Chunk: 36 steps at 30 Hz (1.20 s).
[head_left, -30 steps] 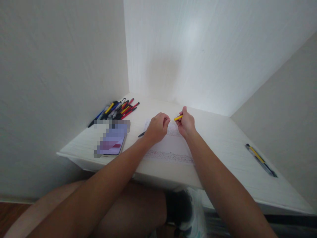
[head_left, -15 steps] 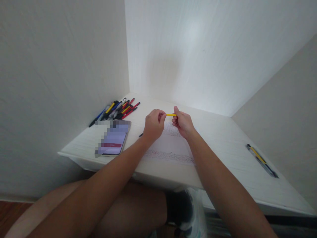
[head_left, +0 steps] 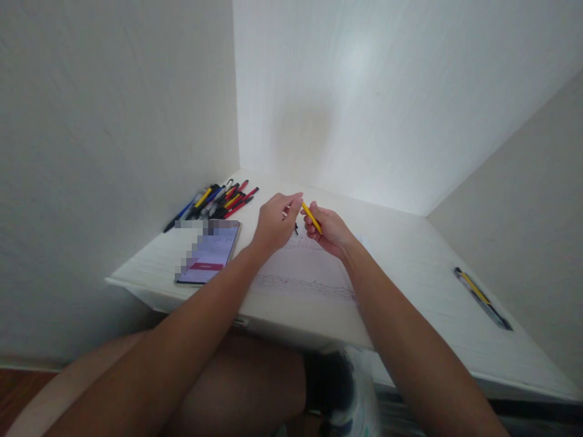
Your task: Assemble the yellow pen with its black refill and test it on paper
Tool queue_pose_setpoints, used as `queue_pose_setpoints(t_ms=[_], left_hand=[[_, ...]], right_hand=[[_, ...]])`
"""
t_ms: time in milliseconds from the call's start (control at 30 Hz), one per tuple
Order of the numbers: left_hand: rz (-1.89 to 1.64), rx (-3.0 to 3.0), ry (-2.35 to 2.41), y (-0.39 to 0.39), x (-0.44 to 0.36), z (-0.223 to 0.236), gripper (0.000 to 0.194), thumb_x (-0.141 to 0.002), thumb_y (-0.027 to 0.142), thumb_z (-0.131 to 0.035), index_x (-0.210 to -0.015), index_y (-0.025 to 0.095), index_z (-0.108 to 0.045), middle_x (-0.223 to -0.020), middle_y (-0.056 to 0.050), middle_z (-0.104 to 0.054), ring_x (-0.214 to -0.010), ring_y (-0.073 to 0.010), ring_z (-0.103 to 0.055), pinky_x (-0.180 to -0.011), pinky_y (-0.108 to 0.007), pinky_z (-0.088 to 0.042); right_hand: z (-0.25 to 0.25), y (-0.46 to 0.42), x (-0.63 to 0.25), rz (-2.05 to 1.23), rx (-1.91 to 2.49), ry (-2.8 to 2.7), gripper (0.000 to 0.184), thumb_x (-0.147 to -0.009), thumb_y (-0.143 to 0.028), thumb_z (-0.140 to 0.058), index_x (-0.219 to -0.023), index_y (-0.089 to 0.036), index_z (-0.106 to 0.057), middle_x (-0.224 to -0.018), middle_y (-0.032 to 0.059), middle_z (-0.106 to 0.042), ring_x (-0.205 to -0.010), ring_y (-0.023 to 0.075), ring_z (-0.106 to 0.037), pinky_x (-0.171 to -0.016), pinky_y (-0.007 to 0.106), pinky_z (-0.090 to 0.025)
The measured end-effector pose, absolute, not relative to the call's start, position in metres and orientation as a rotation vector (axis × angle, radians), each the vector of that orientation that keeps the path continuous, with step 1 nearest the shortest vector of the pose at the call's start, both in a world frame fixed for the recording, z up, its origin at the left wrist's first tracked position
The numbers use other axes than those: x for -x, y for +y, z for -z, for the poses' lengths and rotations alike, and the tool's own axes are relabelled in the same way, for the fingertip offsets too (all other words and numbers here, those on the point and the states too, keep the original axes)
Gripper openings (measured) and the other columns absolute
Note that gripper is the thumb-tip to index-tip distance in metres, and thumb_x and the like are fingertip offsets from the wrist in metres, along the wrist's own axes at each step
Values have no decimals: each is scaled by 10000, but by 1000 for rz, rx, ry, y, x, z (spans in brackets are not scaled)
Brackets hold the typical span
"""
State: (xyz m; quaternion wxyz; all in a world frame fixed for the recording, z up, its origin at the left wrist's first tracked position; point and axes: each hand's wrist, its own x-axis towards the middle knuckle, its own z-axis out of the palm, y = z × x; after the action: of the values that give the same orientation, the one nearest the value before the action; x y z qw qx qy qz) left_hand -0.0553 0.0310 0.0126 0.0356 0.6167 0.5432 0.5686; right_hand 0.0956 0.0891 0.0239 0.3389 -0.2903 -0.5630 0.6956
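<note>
Currently my right hand [head_left: 328,229] has its grip pinched on the yellow pen [head_left: 312,218], raised above the paper [head_left: 305,270] on the table [head_left: 410,255]; left hand [head_left: 273,222] fingertips close on its upper end; risk: opposing pulls, pen slips, drops onto paper.

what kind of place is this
Most likely a small home desk tucked into a plain wall corner: a white tabletop with a pile of pens, a phone and a sheet of paper marked with rows of scribbles.

A white table [head_left: 410,255] carries a pen pile [head_left: 218,200], phone [head_left: 209,260], paper [head_left: 310,270].
</note>
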Motion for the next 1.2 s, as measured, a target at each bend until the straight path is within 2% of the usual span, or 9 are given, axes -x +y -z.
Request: queue_pose_setpoints(t_ms=[67, 133, 200, 333, 467, 633, 800, 933, 1200], left_hand=[[-1377, -2098, 1868, 23, 72, -17, 276, -944, 283, -560, -1136, 149, -706, -954, -82, -712, -803, -177, -626, -771, -318, -495], [-898, -2204, 2010, 12, 88, -21, 190, -872, 266, -622, -976, 148, -730, -911, -97, -710, -802, -213, -621, -745, -339, -473], [-605, -2228, 2039, 1, 98, -23, 149, -856, 278, -629, -870, 161, -719, -866, -96, -706, -770, -222, -615, -719, -342, -454], [-377, -2223, 2087, -12, 98, -21, 169, -869, 304, -618, -820, 166, -701, -852, -118, -699, -793, -248, -628, -739, -350, -454], [-248, -2212, 2147, -11, 91, -16, 153, -880, 182, -551, -852, 142, -696, -910, -160, -699, -859, -275, -650, -768, -357, -473], [-287, -2242, 2178, -10, 91, -12, 248, -877, 71, -461, -971, 126, -684, -1003, -167, -671, -932, -279, -634, -804, -362, -487], [-649, -2164, 2173, -11, 97, -16, 335, -940, 103, -421, -1178, 160, -650, -1127, -142, -630, -1011, -265, -622, -877, -378, -489], [-869, -2159, 2098, -7, 99, -16, 299, -966, 133, -450, -1168, 178, -666, -1113, -118, -619, -1038, -247, -613, -940, -380, -474], [-1039, -2216, 2031, -2, 102, -14, 286, -963, 124, -456, -1103, 143, -705, -1063, -117, -606, -1011, -235, -596, -970, -388, -467]], right_hand=[[-24, 91, -96, -1809, 774, -1401, 388, -763, -546, -795, -876, -190, -693, -742, -4, -524, -591, 86, -399, -497, 256, -275], [-23, 94, -97, -1789, 800, -1354, 340, -742, -480, -822, -886, -196, -701, -803, 7, -549, -626, 86, -436, -510, 245, -297], [-21, 97, -99, -1750, 831, -1345, 313, -707, -419, -847, -888, -203, -710, -855, 14, -567, -665, 91, -469, -527, 240, -321], [-20, 101, -103, -1657, 879, -1410, 299, -668, -372, -858, -889, -223, -722, -910, 31, -618, -747, 123, -521, -586, 256, -379], [-19, 103, -105, -1627, 866, -1429, 293, -656, -355, -857, -893, -241, -728, -939, 41, -668, -804, 147, -557, -696, 295, -440], [-20, 103, -106, -1649, 856, -1406, 277, -618, -334, -891, -842, -249, -750, -949, 36, -685, -841, 156, -582, -768, 310, -464], [-22, 102, -108, -1619, 881, -1444, 276, -619, -361, -895, -835, -260, -756, -945, 37, -701, -836, 168, -586, -777, 327, -469], [-21, 102, -108, -1599, 906, -1503, 266, -623, -350, -892, -839, -271, -759, -929, 34, -714, -836, 177, -592, -782, 346, -464], [-18, 102, -106, -1570, 924, -1581, 245, -644, -312, -867, -859, -266, -759, -966, 40, -719, -862, 183, -597, -765, 348, -459]])
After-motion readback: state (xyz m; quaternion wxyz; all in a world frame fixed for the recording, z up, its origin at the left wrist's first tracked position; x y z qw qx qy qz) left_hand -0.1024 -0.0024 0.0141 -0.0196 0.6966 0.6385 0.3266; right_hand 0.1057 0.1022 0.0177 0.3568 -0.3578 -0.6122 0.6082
